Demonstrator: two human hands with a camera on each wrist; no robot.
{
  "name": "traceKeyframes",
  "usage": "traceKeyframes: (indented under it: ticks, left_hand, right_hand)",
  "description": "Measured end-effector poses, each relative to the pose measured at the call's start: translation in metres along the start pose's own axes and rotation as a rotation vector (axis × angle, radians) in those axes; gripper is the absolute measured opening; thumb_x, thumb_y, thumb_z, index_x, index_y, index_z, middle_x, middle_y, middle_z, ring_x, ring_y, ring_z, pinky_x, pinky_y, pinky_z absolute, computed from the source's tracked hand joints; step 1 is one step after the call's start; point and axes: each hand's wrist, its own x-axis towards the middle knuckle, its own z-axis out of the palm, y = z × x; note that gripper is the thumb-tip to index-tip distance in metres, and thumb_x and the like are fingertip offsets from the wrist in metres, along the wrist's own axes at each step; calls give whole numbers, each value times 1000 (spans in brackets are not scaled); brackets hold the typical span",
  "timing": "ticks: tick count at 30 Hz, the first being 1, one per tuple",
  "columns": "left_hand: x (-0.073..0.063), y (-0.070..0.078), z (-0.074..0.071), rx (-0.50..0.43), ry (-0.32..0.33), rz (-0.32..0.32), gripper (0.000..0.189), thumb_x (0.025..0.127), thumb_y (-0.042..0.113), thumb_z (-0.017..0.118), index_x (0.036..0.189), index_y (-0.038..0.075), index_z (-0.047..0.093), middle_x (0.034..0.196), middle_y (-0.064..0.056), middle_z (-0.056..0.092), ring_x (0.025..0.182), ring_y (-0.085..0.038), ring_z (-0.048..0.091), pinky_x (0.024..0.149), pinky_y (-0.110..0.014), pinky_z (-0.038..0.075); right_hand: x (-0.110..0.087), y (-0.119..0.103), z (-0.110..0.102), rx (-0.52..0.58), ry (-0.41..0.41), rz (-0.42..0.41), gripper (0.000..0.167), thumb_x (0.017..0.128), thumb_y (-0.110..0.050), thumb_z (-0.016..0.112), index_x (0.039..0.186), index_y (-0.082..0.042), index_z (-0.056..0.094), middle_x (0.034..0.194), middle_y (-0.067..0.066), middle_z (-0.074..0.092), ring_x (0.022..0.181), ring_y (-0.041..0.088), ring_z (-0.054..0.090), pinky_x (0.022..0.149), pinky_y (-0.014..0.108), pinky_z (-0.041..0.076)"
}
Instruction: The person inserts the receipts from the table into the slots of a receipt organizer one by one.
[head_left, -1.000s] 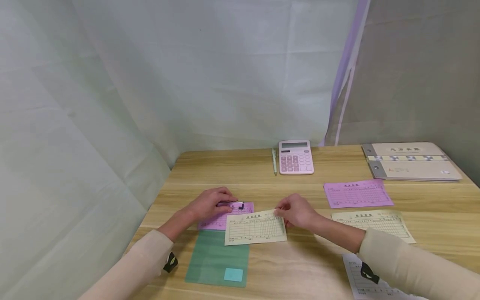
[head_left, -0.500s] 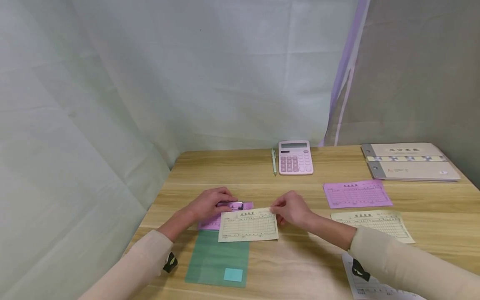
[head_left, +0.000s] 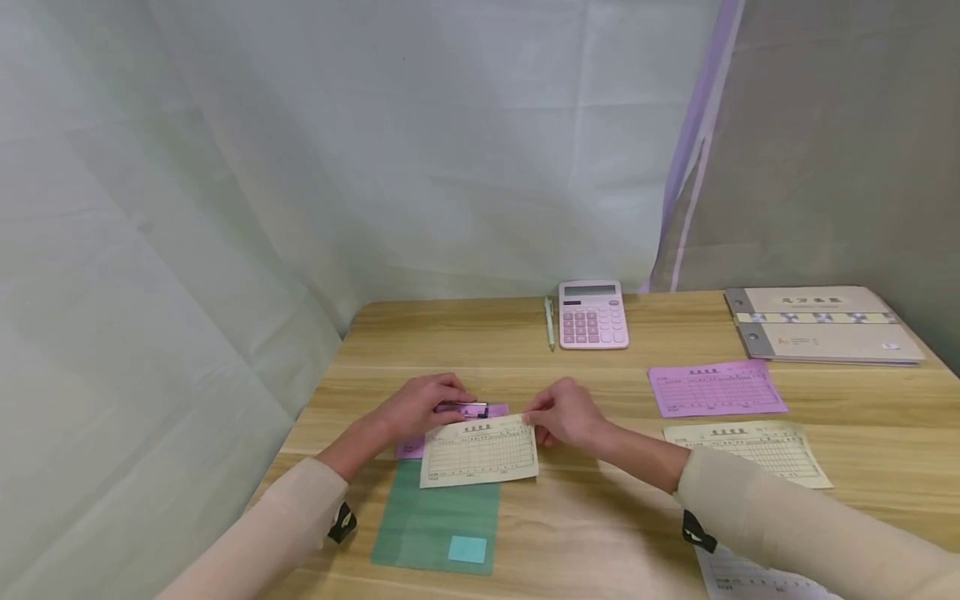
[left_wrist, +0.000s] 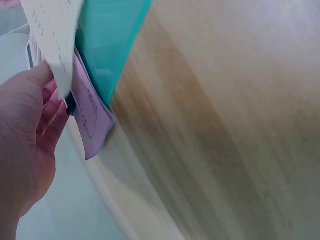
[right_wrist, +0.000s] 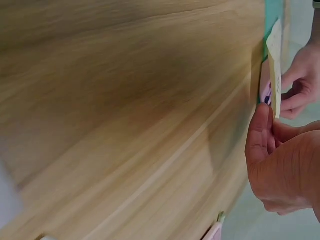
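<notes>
Where your left hand (head_left: 423,406) curls thumb and fingers around the slim silver metal clip (head_left: 467,405), the grip probably works its lever; I can't tell whether the clip gapes. Beneath it, at the top end of your flat green translucent plastic clipboard (head_left: 435,533), lies an oblong lilac printed paper form (head_left: 409,449). Over both, an oblong cream printed paper form (head_left: 480,454) slants, held up at its top right corner by your right hand (head_left: 570,414), thumb and fingers pinched nearly together, perhaps so its printing stays uncovered. Farther back, your slender pale-green pen (head_left: 549,323) and rectangular pink plastic calculator (head_left: 592,315) sit side by side, seemingly to leave you working room.
</notes>
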Motion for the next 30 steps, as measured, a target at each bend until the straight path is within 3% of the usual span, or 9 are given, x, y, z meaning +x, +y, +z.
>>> traceKeyframes:
  ticks: [8, 21, 30]
  left_hand:
    - [4, 2, -5, 9, -15, -2, 30, 102, 23, 75, 131, 16, 77, 114, 6, 66, 98, -11, 62, 88, -32, 54]
    - [5, 2, -8, 22, -31, 18, 30, 103, 24, 74, 132, 15, 77, 110, 6, 66, 91, -8, 59, 84, -29, 53]
    - [1, 4, -1, 260, 21, 147, 30, 105, 25, 71, 133, 15, 76, 106, 3, 65, 86, -11, 57, 79, -28, 53]
  right_hand:
    - [12, -12, 20, 105, -30, 67, 5, 94, 2, 78, 93, 5, 81, 79, 11, 76, 58, 21, 71, 57, 33, 60]
    - [26, -11, 35, 84, -11, 60, 6, 94, 2, 78, 92, 6, 80, 71, 12, 74, 57, 21, 72, 54, 31, 59]
    - [26, -12, 38, 46, -7, 27, 10, 94, 2, 77, 85, 6, 78, 69, 12, 73, 55, 20, 71, 53, 31, 59]
